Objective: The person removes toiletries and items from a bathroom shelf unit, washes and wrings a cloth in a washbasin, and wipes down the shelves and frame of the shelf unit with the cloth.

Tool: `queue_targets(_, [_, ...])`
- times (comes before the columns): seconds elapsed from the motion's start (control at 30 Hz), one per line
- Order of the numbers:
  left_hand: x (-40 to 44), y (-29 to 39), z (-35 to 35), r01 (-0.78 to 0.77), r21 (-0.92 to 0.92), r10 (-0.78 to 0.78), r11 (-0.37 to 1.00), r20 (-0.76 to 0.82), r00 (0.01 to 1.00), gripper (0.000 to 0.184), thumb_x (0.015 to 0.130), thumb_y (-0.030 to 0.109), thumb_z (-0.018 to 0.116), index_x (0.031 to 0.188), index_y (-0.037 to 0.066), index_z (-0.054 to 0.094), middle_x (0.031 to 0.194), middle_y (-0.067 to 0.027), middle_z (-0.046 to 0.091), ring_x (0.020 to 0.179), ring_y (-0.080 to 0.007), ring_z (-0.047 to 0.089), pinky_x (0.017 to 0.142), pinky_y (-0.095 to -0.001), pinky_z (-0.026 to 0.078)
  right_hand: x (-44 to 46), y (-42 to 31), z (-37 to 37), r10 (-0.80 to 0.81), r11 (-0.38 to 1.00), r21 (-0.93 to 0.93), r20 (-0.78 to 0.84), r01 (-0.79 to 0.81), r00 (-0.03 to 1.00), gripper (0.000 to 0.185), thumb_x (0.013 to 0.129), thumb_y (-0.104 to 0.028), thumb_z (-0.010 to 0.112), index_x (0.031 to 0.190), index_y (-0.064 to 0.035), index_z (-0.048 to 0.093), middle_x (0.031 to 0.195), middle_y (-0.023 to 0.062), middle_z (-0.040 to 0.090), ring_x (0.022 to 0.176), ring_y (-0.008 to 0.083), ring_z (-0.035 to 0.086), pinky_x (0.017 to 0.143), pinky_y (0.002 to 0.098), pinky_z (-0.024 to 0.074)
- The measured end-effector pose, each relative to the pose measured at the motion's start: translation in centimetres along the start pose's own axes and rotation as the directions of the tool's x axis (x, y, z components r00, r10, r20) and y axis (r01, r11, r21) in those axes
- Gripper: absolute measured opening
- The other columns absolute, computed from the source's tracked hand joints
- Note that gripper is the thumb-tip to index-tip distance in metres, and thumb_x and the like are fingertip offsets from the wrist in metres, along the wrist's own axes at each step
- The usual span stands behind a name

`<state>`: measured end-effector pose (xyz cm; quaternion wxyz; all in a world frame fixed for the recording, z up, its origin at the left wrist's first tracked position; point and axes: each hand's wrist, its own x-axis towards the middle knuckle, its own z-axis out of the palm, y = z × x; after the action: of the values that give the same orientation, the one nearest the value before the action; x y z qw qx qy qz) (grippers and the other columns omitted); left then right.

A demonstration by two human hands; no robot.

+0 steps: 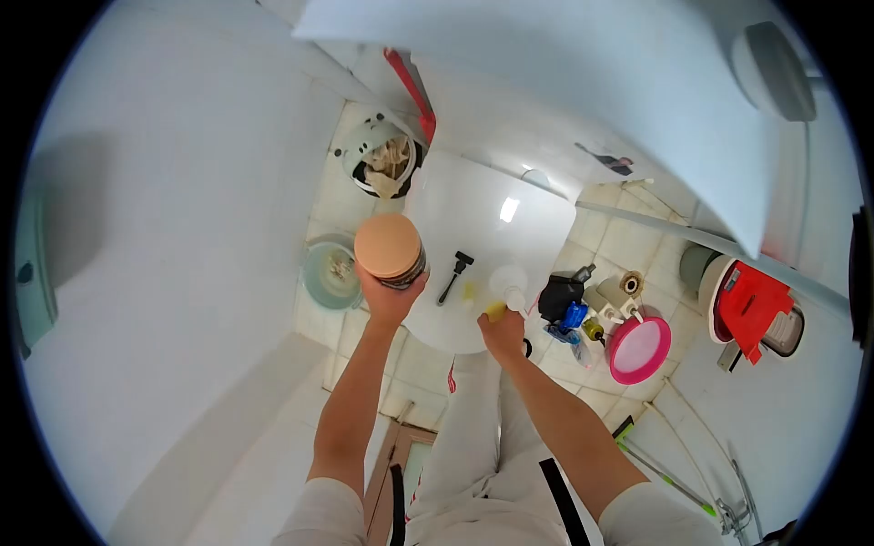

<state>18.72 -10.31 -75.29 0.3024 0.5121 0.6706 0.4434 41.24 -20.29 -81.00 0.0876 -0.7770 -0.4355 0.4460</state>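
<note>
My left hand [390, 296] is wrapped round a dark-sided jar with a wide peach-coloured lid [389, 246], holding it up by the left edge of the white toilet lid [437, 200]. Over the lid's lower right part, the fingers of my right hand [503, 337] are closed on a small yellow piece [495, 311]; its kind is unclear. Just beyond those fingers is a pale, see-through round item [510, 280], hard to make out against the white. Between my hands, a black razor [455, 278] lies on the toilet lid.
Left of the toilet stand a bin with crumpled paper [382, 159] and a pale green basin [330, 275]. On the right floor are several bottles [614, 296], a black bag [559, 297] and a pink basin [639, 350]. A green-edged squeegee [669, 478] leans at lower right.
</note>
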Motion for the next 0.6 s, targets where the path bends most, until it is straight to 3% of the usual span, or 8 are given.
queue_targets(0.17, [-2.5, -5.4, 3.0, 0.047, 0.054, -0.047, 0.997, 0.000, 0.999, 0.104, 0.057, 0.021, 0.093, 0.138, -0.001, 0.033, 0.134, -0.0182, 0.047, 0.124, -0.0295, 0.051, 0.101, -0.0411, 0.043, 1.9, 1.2, 2.7, -0.013, 0.994, -0.107, -0.109, 0.001, 0.994, 0.054, 0.077, -0.024, 0.072, 0.118, 0.0064, 0.055, 0.118, 0.0267, 0.060, 0.114, 0.0450, 0.054, 0.097, 0.0491, 0.0438])
queue_targets(0.3, [-4.3, -7.7, 3.9, -0.035, 0.155, 0.027, 0.987, 0.054, 0.998, 0.110, 0.054, 0.024, 0.095, 0.141, -0.002, 0.033, 0.136, -0.0182, 0.049, 0.124, -0.0310, 0.052, 0.102, -0.0417, 0.042, 1.2, -0.4, 1.1, 0.055, 0.998, -0.020, 0.004, -0.054, 0.999, 0.062, 0.078, -0.023, 0.074, 0.126, 0.0064, 0.049, 0.126, 0.0290, 0.053, 0.119, 0.0455, 0.049, 0.101, 0.0488, 0.0405])
queue_targets(0.33, [-4.7, -7.7, 3.9, -0.131, 0.320, 0.103, 0.938, 0.105, 0.989, 0.109, 0.057, 0.025, 0.094, 0.143, -0.001, 0.034, 0.133, -0.0187, 0.054, 0.122, -0.0329, 0.054, 0.105, -0.0424, 0.041, 0.7, 0.1, 1.0, -0.042, 0.997, -0.062, -0.015, 0.041, 0.999, 0.061, 0.079, -0.026, 0.073, 0.124, 0.0069, 0.049, 0.120, 0.0289, 0.056, 0.115, 0.0455, 0.051, 0.099, 0.0491, 0.0420])
queue_targets(0.4, [-6.1, -9.7, 4.0, -0.029, 0.039, 0.025, 0.999, 0.089, 0.996, 0.103, 0.059, 0.026, 0.093, 0.143, 0.001, 0.039, 0.131, -0.0167, 0.057, 0.122, -0.0320, 0.055, 0.106, -0.0420, 0.040, -0.5, 2.5, 1.1, -0.258, 0.955, -0.171, -0.074, 0.243, 0.963, 0.059, 0.080, -0.030, 0.071, 0.120, 0.0079, 0.050, 0.109, 0.0286, 0.060, 0.107, 0.0456, 0.054, 0.093, 0.0497, 0.0449])
queue_targets(0.43, [-6.5, -10.1, 4.1, 0.011, -0.113, -0.001, 0.994, 0.092, 0.996, 0.100, 0.060, 0.027, 0.093, 0.142, 0.003, 0.041, 0.129, -0.0157, 0.059, 0.121, -0.0316, 0.055, 0.107, -0.0417, 0.040, -1.3, 3.4, 0.7, -0.290, 0.942, -0.200, -0.084, 0.269, 0.953, 0.061, 0.081, -0.029, 0.071, 0.123, 0.0084, 0.048, 0.114, 0.0298, 0.057, 0.109, 0.0472, 0.052, 0.096, 0.0501, 0.0434])
queue_targets(0.47, [-6.2, -8.4, 3.8, 0.014, -0.078, -0.007, 0.997, 0.099, 0.995, 0.094, 0.062, 0.027, 0.092, 0.141, 0.004, 0.044, 0.130, -0.0140, 0.060, 0.122, -0.0295, 0.055, 0.107, -0.0412, 0.040, -2.2, 5.4, 0.8, -0.258, 0.960, -0.121, -0.023, 0.253, 0.966, 0.066, 0.077, -0.020, 0.073, 0.129, 0.0071, 0.043, 0.124, 0.0289, 0.049, 0.117, 0.0463, 0.043, 0.102, 0.0517, 0.0365])
queue_targets(0.53, [-6.8, -6.4, 2.8, 0.041, 0.004, -0.042, 0.999, 0.112, 0.993, 0.085, 0.065, 0.028, 0.090, 0.137, 0.006, 0.049, 0.129, -0.0111, 0.061, 0.122, -0.0265, 0.056, 0.106, -0.0402, 0.041, -5.2, 4.7, -2.6, -0.291, 0.956, -0.043, 0.011, 0.291, 0.957, 0.061, 0.079, -0.017, 0.071, 0.128, 0.0057, 0.044, 0.123, 0.0272, 0.049, 0.111, 0.0455, 0.049, 0.097, 0.0497, 0.0419])
queue_targets(0.6, [-8.4, -8.3, 2.5, 0.148, 0.121, -0.165, 0.981, 0.146, 0.975, 0.078, 0.069, 0.028, 0.088, 0.135, 0.007, 0.051, 0.129, -0.0106, 0.061, 0.122, -0.0265, 0.056, 0.103, -0.0399, 0.043, -8.1, 1.8, -7.3, -0.439, 0.898, -0.003, 0.065, 0.440, 0.896, 0.059, 0.080, -0.016, 0.070, 0.128, 0.0069, 0.045, 0.127, 0.0297, 0.047, 0.116, 0.0455, 0.051, 0.095, 0.0465, 0.0479])
